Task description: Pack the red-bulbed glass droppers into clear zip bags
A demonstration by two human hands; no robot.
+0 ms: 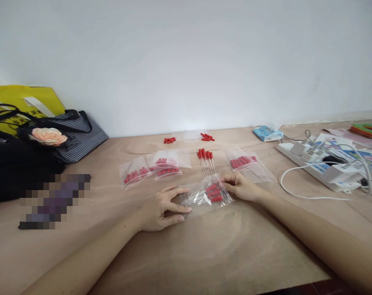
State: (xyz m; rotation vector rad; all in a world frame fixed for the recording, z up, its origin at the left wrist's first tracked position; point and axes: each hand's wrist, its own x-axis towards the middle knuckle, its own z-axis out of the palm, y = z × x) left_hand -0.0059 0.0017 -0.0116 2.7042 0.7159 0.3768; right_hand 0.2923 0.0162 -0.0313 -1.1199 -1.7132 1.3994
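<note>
A clear zip bag (196, 208) lies in front of me, holding several droppers with red rubber bulbs (215, 192) toward its right end. My left hand (161, 208) rests with fingers spread, their tips touching the bag's left edge. At the upper right corner, my right hand (241, 187) pinches the bag between thumb and fingers. Just beyond it, loose red-bulbed droppers (206, 159) lie side by side. Filled bags sit to the left (136, 175) and centre-left (167, 164); another bag of droppers (247, 162) lies to the right.
Loose red bulbs (169, 140) and more red bulbs (207, 137) flank clear tubes (191, 138) near the wall. A power strip (315, 166) with cables and a blue packet (268, 133) are at right. A striped bag (77, 141) and a pixelated object (55, 200) are at left.
</note>
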